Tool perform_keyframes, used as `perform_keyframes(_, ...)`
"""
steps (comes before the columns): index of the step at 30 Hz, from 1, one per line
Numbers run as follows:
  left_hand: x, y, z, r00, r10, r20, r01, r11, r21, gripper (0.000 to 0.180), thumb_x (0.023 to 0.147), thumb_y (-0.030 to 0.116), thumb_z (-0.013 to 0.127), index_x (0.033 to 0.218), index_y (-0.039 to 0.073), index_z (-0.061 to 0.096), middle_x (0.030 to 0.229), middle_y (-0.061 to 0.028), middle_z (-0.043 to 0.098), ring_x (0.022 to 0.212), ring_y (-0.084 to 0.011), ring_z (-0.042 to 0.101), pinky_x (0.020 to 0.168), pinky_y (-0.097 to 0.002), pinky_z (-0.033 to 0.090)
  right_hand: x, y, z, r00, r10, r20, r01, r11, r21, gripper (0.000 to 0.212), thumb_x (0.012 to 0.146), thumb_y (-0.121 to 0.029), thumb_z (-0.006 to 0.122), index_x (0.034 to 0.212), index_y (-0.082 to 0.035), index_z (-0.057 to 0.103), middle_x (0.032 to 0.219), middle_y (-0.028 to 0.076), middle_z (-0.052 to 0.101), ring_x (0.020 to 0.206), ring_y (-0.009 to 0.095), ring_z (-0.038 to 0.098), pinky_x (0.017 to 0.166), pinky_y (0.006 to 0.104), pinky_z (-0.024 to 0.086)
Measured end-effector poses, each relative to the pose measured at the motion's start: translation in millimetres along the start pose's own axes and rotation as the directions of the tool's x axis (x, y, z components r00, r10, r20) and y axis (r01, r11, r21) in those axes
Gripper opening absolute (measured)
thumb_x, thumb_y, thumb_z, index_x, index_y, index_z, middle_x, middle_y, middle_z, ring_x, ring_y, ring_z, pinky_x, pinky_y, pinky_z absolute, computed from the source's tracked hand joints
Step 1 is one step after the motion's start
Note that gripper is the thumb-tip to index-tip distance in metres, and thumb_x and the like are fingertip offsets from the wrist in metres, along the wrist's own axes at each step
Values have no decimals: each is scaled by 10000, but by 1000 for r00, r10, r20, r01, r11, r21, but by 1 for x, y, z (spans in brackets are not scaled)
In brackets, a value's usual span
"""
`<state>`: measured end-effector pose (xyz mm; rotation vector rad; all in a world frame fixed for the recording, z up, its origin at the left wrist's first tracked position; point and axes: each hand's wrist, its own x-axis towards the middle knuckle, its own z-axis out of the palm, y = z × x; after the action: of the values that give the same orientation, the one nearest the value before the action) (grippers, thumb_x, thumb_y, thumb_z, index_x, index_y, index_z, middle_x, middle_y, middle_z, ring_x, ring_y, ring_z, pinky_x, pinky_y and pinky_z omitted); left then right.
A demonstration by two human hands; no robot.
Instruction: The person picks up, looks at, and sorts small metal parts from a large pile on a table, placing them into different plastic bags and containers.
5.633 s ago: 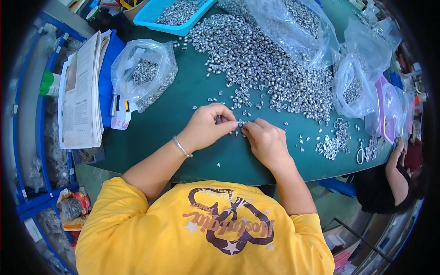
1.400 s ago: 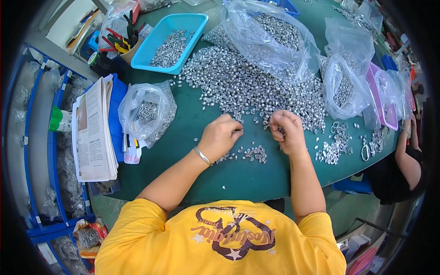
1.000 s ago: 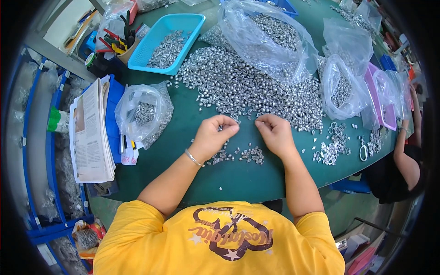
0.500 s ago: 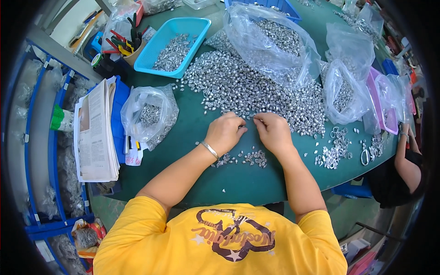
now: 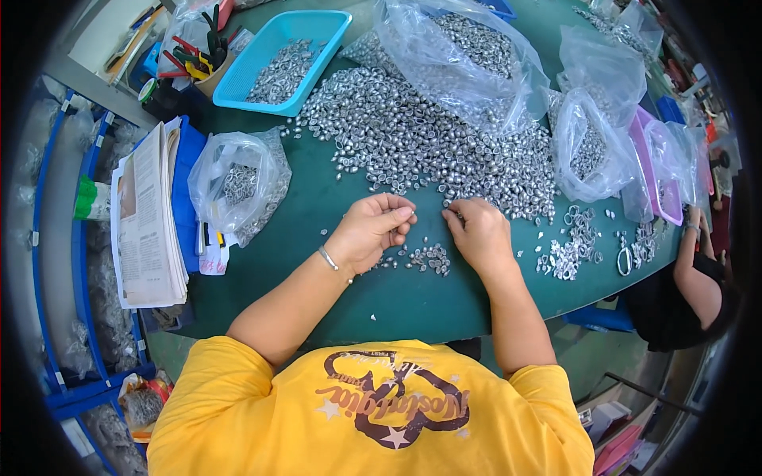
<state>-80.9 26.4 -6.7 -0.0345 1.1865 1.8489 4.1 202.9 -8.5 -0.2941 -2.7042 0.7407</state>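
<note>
A wide heap of small silvery metal pieces [image 5: 444, 147], rounded like little domes or cups, covers the middle of the green table. At its near edge my right hand [image 5: 482, 236] is closed, thumb against the fingertips; anything pinched there is too small to make out. To its left my left hand [image 5: 370, 232] is turned partly palm up, fingers curled in and thumb pressed on them, so their content is hidden. A small group of the same pieces [image 5: 429, 259] lies between my forearms, close to the left wrist with its bracelet.
Turquoise basket [image 5: 225, 95] of pieces at far left; an open plastic bag [image 5: 208, 178] beside stacked newspapers [image 5: 151, 230]. Large clear bags [image 5: 397, 36] stand behind the heap and at right, near a pink tray [image 5: 671, 213]. Loose rings [image 5: 565, 262] lie right. Another person's arm [image 5: 694, 266] is at far right.
My left hand has drawn back from the heap and rolled its palm upward. The right hand stays pinched at the heap's edge. The whole view has shifted slightly.
</note>
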Motion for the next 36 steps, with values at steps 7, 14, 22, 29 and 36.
perform_keyframes(7,-14,-2,6,993,-113,29,116,984,-136,118,875,98,557,930,-1,590,848,-60,608,716,-93,571,629,-205,489,0,-1,-2,999,-23,25,25,995,-98,100,789,-131,594,773,-38,626,736,127,606,683,310,597,611,392,484)
perform_keyframes(14,-21,-7,7,992,-114,47,122,961,-247,92,880,113,553,876,22,566,837,-40,576,713,-86,554,640,-202,477,-3,-4,-11,902,237,360,-431,514,742,118,843,-133,596,817,-18,600,590,-15,488,476,102,460,435,243,356)
perform_keyframes(22,-30,-7,-1,987,-58,152,102,949,-299,107,887,125,540,875,22,565,834,-38,573,708,-86,543,642,-204,469,-11,-6,-16,852,-93,515,-522,-224,823,101,880,-103,545,891,-4,556,561,-45,395,429,30,274,388,186,186)
perform_keyframes(29,-39,5,-3,1000,1,12,3,956,-294,62,872,86,524,851,40,560,833,-44,568,710,-90,540,563,-203,462,-17,-5,-25,823,-34,567,-511,-477,715,111,835,-110,521,817,-1,528,671,52,487,474,75,359,393,174,243)
perform_keyframes(36,-34,-1,-9,953,303,-34,-258,862,435,70,763,74,626,816,29,625,700,0,535,602,-96,502,525,-212,417,-21,-28,4,987,-1,159,-31,980,194,125,739,-132,666,832,-49,665,755,134,629,652,279,600,587,360,475)
